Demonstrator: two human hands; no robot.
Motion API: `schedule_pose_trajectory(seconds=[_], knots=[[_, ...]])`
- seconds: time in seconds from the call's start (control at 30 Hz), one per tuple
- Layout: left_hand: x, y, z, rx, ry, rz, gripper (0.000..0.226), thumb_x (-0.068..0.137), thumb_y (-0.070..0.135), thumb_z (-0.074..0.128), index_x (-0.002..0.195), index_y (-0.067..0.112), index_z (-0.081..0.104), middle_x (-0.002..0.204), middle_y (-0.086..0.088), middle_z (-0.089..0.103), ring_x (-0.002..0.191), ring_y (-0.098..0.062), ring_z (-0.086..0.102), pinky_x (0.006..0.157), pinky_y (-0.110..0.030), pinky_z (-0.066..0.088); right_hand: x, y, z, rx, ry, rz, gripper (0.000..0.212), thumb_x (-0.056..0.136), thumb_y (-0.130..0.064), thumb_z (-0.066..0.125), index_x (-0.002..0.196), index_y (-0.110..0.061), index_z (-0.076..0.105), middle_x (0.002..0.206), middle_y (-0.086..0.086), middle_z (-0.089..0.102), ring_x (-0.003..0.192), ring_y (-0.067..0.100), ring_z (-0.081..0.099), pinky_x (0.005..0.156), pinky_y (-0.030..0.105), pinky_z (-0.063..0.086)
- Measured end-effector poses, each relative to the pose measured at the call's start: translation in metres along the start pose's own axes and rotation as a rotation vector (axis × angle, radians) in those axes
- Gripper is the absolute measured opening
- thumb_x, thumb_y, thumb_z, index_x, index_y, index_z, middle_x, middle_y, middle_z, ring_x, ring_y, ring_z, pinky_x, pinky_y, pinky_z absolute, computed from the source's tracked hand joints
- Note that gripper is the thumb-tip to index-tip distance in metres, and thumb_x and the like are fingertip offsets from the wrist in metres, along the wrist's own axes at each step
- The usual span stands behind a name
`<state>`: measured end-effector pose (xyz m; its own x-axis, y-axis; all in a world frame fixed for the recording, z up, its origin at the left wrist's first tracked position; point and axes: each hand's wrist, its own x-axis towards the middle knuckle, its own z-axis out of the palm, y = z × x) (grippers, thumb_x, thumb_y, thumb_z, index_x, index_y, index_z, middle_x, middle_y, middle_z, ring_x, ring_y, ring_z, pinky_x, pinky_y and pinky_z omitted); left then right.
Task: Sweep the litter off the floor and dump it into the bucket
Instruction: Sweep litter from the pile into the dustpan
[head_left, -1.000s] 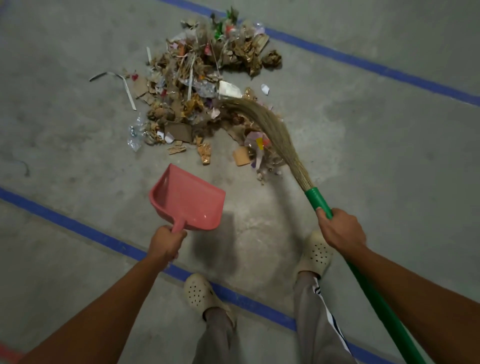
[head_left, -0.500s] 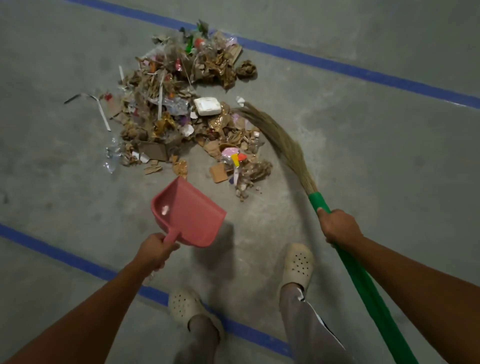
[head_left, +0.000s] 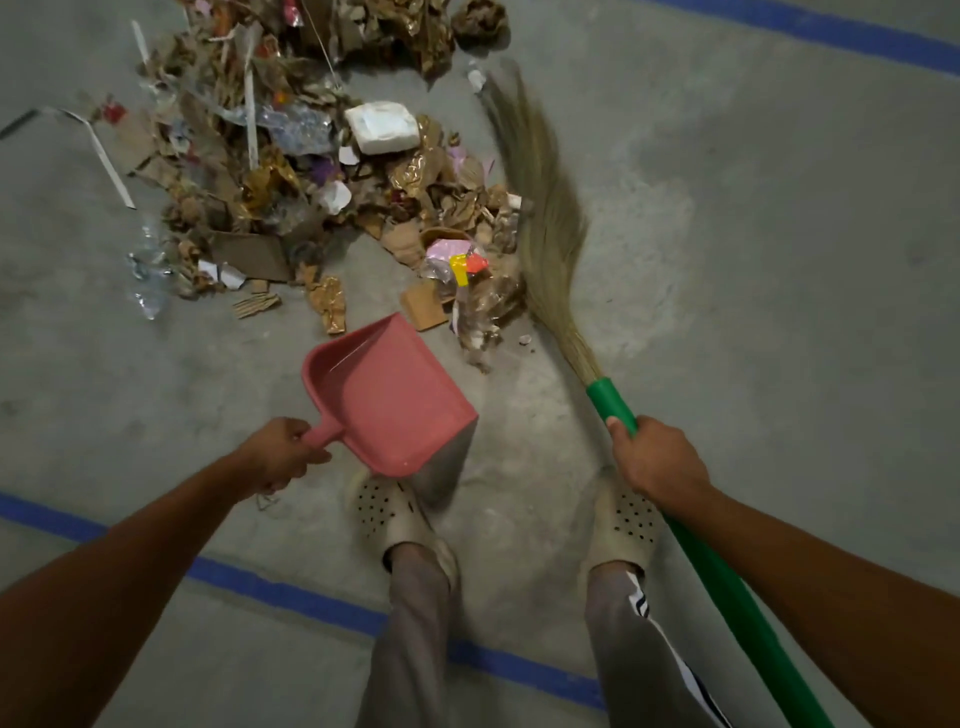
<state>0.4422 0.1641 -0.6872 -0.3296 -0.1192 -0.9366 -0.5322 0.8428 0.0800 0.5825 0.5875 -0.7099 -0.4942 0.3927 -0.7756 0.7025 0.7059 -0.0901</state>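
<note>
My left hand (head_left: 278, 457) is clamped on the dustpan (head_left: 387, 397) handle; my right hand (head_left: 657, 462) grips the broom (head_left: 550, 208) beside the litter (head_left: 322, 171).

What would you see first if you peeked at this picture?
First, the big messy heap of torn cardboard, paper and plastic litter spread over the grey concrete floor at the top. Just below it, the left hand holds a pink plastic dustpan by its handle. On the right, the right hand grips a green-handled straw broom, its bristles against the heap's right edge.
</note>
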Motion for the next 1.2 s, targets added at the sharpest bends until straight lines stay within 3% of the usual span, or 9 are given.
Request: schedule_pose_trajectory(seconds=[0.3,0.47,0.63,0.87,0.97,1.2], knots=[[0.044,0.056,0.020,-0.241,0.024,0.126,0.015,0.095,0.011,0.065,0.107,0.004,0.059,0.067,-0.010,0.051,0.041,-0.015,0.040,0.035,-0.021,0.031,-0.002,-0.059,0.020,-0.069,0.016,-0.103,0.052,0.102,-0.058,0.037,0.108,-0.011,0.060,0.098,0.015,0.067,0.089,0.034,0.066,0.079,0.041,0.056],[0.048,0.087,0.020,-0.445,0.112,0.163,0.014,0.094,0.009,0.063,0.105,0.001,0.059,0.065,-0.010,0.049,0.038,-0.015,0.039,0.036,-0.020,0.029,-0.016,-0.062,0.006,-0.183,0.077,-0.210,0.047,0.101,-0.061,0.035,0.109,-0.019,0.056,0.084,0.004,0.064,0.076,0.025,0.065,0.069,0.037,0.056],[0.036,0.069,0.009,-0.593,0.147,0.121,0.010,0.095,0.007,0.060,0.102,0.001,0.057,0.063,-0.009,0.047,0.036,-0.013,0.036,0.035,-0.020,0.028,-0.024,-0.056,-0.022,-0.161,0.162,-0.166,0.046,0.102,-0.059,0.033,0.109,-0.018,0.054,0.074,0.002,0.059,0.066,0.022,0.060,0.062,0.034,0.052],[0.026,0.008,-0.025,-0.607,0.214,0.068,0.008,0.095,0.006,0.060,0.094,-0.001,0.057,0.059,-0.010,0.046,0.035,-0.015,0.036,0.035,-0.020,0.027,0.012,-0.096,-0.069,-0.065,0.164,-0.036,0.051,0.103,-0.057,0.033,0.099,-0.013,0.058,0.080,0.007,0.060,0.069,0.023,0.059,0.062,0.032,0.045],[0.035,-0.008,-0.046,-0.595,0.232,0.051,0.010,0.095,0.007,0.061,0.091,-0.001,0.056,0.056,-0.010,0.047,0.033,-0.014,0.036,0.034,-0.019,0.028,0.045,-0.135,-0.085,-0.017,0.115,0.024,0.054,0.102,-0.058,0.035,0.096,-0.011,0.060,0.083,0.010,0.066,0.072,0.027,0.066,0.071,0.038,0.058],[0.072,-0.004,-0.088,-0.512,0.202,0.045,0.014,0.095,0.011,0.062,0.088,0.001,0.057,0.057,-0.011,0.048,0.030,-0.014,0.034,0.033,-0.017,0.027,0.095,-0.226,-0.087,-0.018,0.115,-0.072,0.051,0.101,-0.056,0.039,0.095,-0.009,0.060,0.076,0.009,0.066,0.062,0.025,0.068,0.067,0.038,0.061]])
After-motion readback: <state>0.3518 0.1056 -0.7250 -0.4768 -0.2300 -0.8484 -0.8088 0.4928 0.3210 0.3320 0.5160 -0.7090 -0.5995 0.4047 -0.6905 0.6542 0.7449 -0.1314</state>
